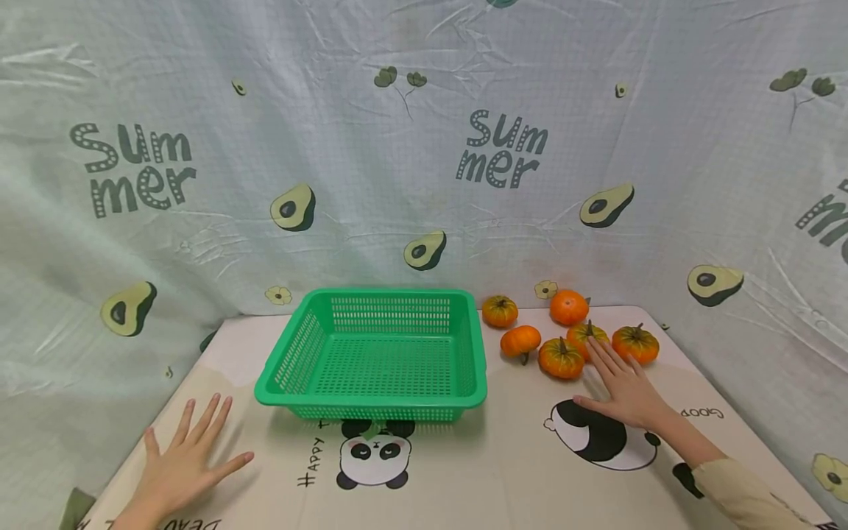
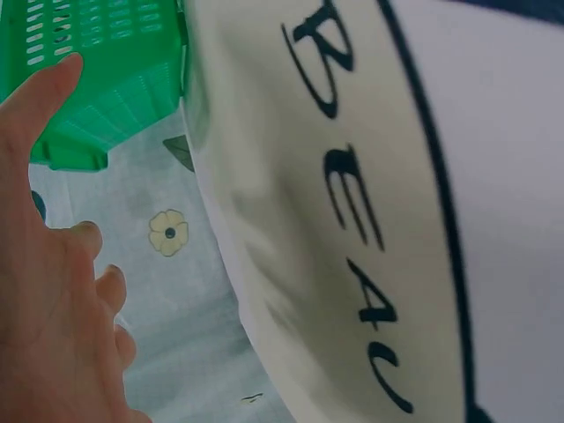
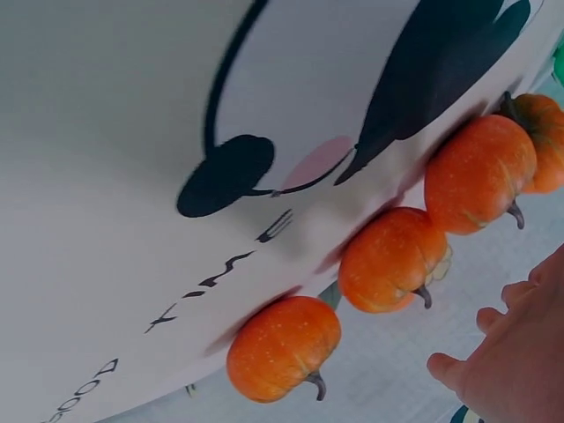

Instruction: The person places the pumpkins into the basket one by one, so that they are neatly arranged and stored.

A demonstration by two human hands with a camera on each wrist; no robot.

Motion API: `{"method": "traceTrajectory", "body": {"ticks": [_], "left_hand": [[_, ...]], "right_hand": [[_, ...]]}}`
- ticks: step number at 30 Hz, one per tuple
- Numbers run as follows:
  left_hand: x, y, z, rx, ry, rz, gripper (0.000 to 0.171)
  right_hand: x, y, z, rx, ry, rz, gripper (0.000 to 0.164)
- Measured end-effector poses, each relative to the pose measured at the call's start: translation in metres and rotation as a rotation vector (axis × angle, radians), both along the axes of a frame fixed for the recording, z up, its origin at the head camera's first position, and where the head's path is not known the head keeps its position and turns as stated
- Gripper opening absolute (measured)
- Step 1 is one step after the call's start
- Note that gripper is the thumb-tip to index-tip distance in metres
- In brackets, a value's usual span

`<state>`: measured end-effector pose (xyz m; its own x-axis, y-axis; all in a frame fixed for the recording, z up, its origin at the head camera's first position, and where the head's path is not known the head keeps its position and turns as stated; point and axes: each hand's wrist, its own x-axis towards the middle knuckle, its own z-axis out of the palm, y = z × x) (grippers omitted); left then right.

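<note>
While the tabletop [image 1: 464, 478] carries a light-looking green basket [image 1: 377, 402] near its back edge, the left grip [image 1: 179, 468] and right grip [image 1: 626, 391] are spread, holding nothing; six pumpkins [image 1: 578, 341] toward the back-right corner seem firm, slippery, best cupped around their sides.

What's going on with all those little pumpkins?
Someone's right hand is stretched out by six little pumpkins, fingers spread, not gripping any. Their left hand is spread too, holding nothing, near the green basket. The basket is empty; all the pumpkins sit right of it on the table.
</note>
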<state>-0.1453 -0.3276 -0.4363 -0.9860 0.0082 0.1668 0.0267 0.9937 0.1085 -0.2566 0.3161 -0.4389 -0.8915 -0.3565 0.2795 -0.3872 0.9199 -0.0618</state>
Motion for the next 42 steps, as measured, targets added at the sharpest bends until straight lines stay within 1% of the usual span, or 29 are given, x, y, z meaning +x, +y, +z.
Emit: {"method": "traceTrajectory", "body": {"ticks": [4,12,19,23,27,30,36,42], "left_hand": [[-0.002,0.003,0.007,0.009,-0.006,-0.007,0.101],[-0.009,0.011,0.020,0.023,0.056,-0.057,0.099],[-0.018,0.021,0.028,0.037,0.123,-0.093,0.098],[-0.024,0.026,0.032,0.051,0.124,-0.105,0.096],[-0.032,0.028,0.034,0.085,0.080,-0.102,0.091],[-0.038,0.029,0.035,0.101,0.066,-0.103,0.087],[-0.049,0.028,0.033,0.117,0.089,-0.135,0.082],[-0.053,0.027,0.031,0.151,0.099,-0.164,0.083]], "right_hand": [[-0.003,-0.004,0.004,-0.005,-0.009,-0.005,0.095],[-0.012,-0.010,0.009,-0.008,-0.007,-0.016,0.093],[-0.023,-0.009,0.008,-0.046,-0.028,-0.033,0.089],[-0.029,-0.009,0.006,-0.056,-0.023,-0.030,0.087],[-0.034,-0.010,0.004,-0.063,-0.021,-0.024,0.084],[-0.039,-0.012,0.003,-0.072,-0.031,-0.023,0.081],[-0.047,-0.015,0.001,-0.075,-0.058,-0.039,0.080],[-0.053,-0.017,-0.003,-0.095,-0.079,-0.066,0.082]]}}
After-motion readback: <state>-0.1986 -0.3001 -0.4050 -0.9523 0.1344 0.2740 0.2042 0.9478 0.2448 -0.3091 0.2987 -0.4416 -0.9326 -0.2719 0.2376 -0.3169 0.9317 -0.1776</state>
